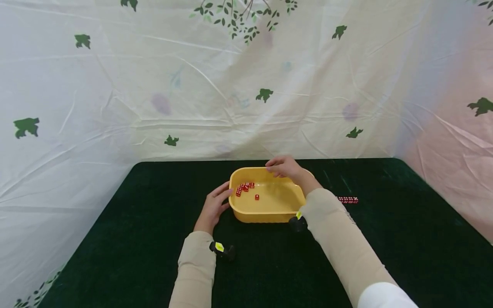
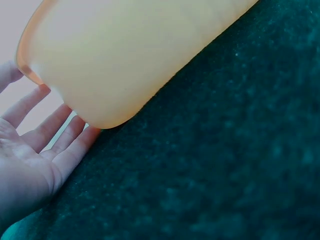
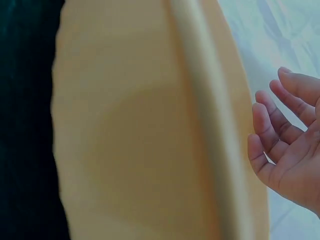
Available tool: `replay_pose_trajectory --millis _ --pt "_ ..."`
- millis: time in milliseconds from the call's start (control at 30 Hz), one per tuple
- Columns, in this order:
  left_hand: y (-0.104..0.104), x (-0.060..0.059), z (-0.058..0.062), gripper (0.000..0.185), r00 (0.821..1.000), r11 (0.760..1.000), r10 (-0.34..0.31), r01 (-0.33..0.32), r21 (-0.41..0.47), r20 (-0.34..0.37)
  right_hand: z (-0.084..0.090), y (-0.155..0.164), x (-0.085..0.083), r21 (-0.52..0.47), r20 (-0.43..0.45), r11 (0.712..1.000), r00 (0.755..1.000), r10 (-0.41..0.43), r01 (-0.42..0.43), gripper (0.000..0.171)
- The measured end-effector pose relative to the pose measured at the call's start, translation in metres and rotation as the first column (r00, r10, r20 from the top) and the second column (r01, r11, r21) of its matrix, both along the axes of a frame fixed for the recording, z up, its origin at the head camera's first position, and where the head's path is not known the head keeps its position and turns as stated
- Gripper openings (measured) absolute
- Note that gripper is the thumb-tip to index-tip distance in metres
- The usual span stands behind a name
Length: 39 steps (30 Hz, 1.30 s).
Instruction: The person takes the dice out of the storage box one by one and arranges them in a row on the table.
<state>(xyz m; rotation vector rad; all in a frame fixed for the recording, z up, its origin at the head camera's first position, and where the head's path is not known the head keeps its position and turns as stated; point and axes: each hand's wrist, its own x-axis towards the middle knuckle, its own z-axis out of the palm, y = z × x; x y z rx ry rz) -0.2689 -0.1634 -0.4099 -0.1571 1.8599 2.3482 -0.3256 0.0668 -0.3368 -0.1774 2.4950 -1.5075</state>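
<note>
I record a dark green, cloth-covered surface (image 1: 254, 265) carrying a yellow, round-cornered rectangular basin (image 1: 265, 217). The left hand (image 1: 212, 207), fingers straight and spread, touches its left end; the right hand (image 1: 288, 168), fingers loosely bent, holding nothing visible, hovers at its far rim. A row of red dice (image 1: 348, 199) lies outside, right; loose red dice (image 1: 245, 188) lie inside, left.

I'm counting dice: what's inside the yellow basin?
Red dice cluster at left, one apart. The right hand and sleeve hide part of the yellow basin at right, and anything underneath.

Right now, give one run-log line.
left hand: touching yellow tub; right hand: empty, by far rim; loose dice: inside; dice row: outside
</note>
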Motion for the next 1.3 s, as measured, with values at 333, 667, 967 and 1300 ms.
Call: replay_pose_trajectory --millis 333,667,967,1300 --pt "-0.001 -0.001 0.0 0.038 1.0 1.0 -0.003 0.003 0.006 0.0 -0.015 -0.025 0.001 -0.035 0.001 0.999 0.999 0.039 -0.039 0.027" --pt "-0.002 -0.001 -0.001 0.036 1.0 1.0 -0.015 0.015 0.006 -0.001 -0.028 -0.038 0.0 -0.011 0.053 1.0 0.998 0.024 -0.023 0.027" --pt "0.0 -0.001 -0.003 0.036 1.0 1.0 -0.001 0.001 -0.002 -0.01 -0.038 -0.044 0.001 -0.048 0.056 0.999 0.998 0.01 -0.007 0.024" --pt "-0.001 0.009 0.012 0.041 0.999 0.999 -0.047 0.047 -0.004 -0.018 -0.043 -0.045 0.001 -0.008 0.062 1.0 0.998 -0.023 0.024 0.025"
